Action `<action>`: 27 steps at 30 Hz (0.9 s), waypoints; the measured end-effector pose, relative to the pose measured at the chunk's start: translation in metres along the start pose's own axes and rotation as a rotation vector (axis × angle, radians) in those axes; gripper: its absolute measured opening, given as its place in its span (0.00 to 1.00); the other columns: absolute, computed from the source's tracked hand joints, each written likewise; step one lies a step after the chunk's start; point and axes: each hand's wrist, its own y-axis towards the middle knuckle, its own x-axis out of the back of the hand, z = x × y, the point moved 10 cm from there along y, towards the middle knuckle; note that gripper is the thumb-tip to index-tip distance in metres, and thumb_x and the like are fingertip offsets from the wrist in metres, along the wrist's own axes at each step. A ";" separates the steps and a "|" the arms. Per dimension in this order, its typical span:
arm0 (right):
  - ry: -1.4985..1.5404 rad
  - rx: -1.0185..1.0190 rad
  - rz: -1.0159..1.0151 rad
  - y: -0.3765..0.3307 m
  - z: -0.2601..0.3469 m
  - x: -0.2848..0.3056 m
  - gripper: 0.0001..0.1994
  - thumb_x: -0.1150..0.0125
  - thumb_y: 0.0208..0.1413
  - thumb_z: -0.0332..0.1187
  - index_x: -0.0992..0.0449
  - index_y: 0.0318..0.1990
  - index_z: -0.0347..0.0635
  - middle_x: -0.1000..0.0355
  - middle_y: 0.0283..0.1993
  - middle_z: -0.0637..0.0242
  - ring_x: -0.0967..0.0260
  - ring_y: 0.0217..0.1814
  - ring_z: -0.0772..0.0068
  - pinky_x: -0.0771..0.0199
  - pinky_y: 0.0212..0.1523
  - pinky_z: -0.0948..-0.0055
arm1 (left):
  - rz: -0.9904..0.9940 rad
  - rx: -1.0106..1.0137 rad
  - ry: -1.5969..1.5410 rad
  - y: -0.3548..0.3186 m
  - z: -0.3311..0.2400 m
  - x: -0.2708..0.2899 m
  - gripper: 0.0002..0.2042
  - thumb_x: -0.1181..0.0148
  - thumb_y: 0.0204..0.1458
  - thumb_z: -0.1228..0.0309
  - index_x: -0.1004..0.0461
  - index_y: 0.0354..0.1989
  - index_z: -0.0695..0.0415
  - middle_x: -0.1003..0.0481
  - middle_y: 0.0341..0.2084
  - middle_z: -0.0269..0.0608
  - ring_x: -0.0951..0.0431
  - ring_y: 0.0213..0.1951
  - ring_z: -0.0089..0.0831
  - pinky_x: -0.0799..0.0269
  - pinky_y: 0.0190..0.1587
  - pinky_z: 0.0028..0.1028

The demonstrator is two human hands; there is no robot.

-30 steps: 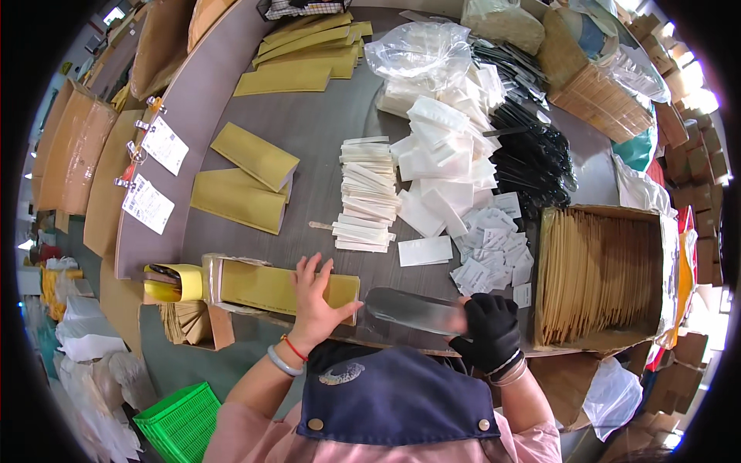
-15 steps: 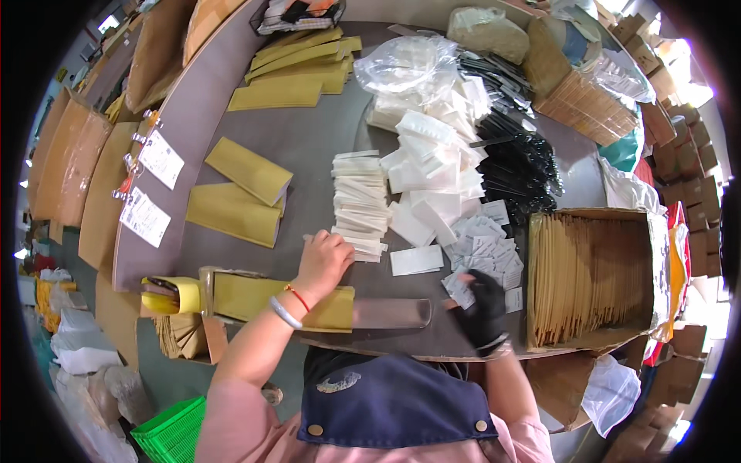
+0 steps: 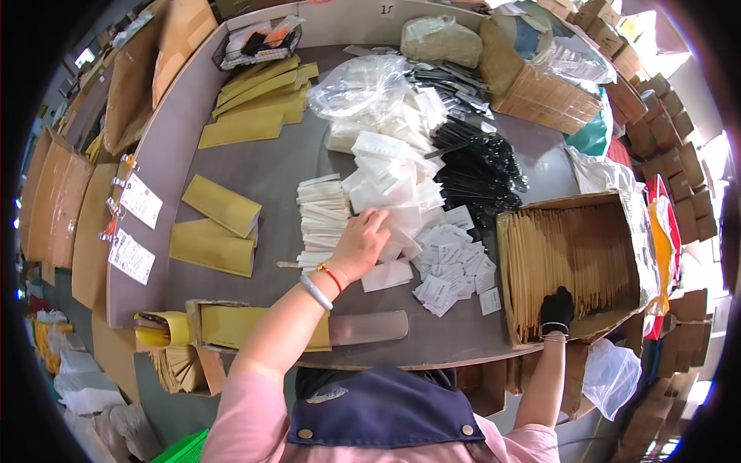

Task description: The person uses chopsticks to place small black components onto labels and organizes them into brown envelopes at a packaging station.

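My left hand (image 3: pixel 363 243), with a red cord and a pale bangle on the wrist, rests at the edge of a loose heap of white packets (image 3: pixel 390 174), its fingers stretched forward onto them. Beside it lies a neat stack of narrow white packets (image 3: pixel 320 212). My right hand (image 3: pixel 557 312), in a black glove, reaches into the near side of a cardboard box (image 3: pixel 505 297) on the right. That box is filled with upright kraft envelopes (image 3: pixel 571 258). The gloved fingers touch the envelopes; their tips are too dark to make out.
Printed white cards (image 3: pixel 455 262) lie between my hands. Behind them is a heap of black-wrapped items (image 3: pixel 482 174). Yellow padded envelopes (image 3: pixel 212 247) lie on the left. At the front edge, a yellow envelope sits on a clear plastic sleeve (image 3: pixel 370 326). A cardboard carton (image 3: pixel 544 92) stands far right.
My right hand has moved from the printed cards rightward into the envelope box. My left hand has shifted right and forward, from the narrow stack to the loose white heap. The view has shifted.
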 end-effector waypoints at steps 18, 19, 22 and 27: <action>0.492 0.272 -0.105 0.006 0.136 0.091 0.19 0.52 0.58 0.21 0.32 0.58 0.37 0.31 0.56 0.47 0.34 0.60 0.51 0.35 0.60 0.64 | 0.436 0.238 -0.033 -0.129 -0.066 0.033 0.04 0.36 0.44 0.74 0.26 0.27 0.58 0.30 0.34 0.41 0.30 0.40 0.41 0.34 0.44 0.37; 0.536 0.343 -0.067 0.017 0.169 0.089 0.17 0.50 0.58 0.23 0.30 0.55 0.39 0.30 0.52 0.48 0.32 0.56 0.51 0.32 0.56 0.64 | 0.432 0.213 0.019 -0.128 -0.067 0.035 0.06 0.35 0.43 0.74 0.25 0.28 0.57 0.30 0.36 0.40 0.31 0.42 0.41 0.35 0.45 0.37; 0.594 0.520 -0.175 0.053 0.228 0.090 0.14 0.42 0.56 0.29 0.27 0.50 0.46 0.27 0.44 0.51 0.28 0.45 0.49 0.28 0.42 0.59 | 0.351 0.189 0.002 -0.099 -0.070 0.046 0.07 0.34 0.41 0.73 0.24 0.30 0.56 0.29 0.37 0.38 0.31 0.43 0.39 0.35 0.45 0.37; 0.359 0.501 -0.180 0.100 0.290 0.068 0.13 0.36 0.50 0.39 0.22 0.44 0.53 0.25 0.42 0.54 0.26 0.42 0.49 0.27 0.38 0.55 | 0.189 0.319 -0.193 -0.058 -0.048 0.034 0.11 0.32 0.42 0.72 0.22 0.36 0.55 0.27 0.37 0.39 0.29 0.42 0.39 0.34 0.43 0.37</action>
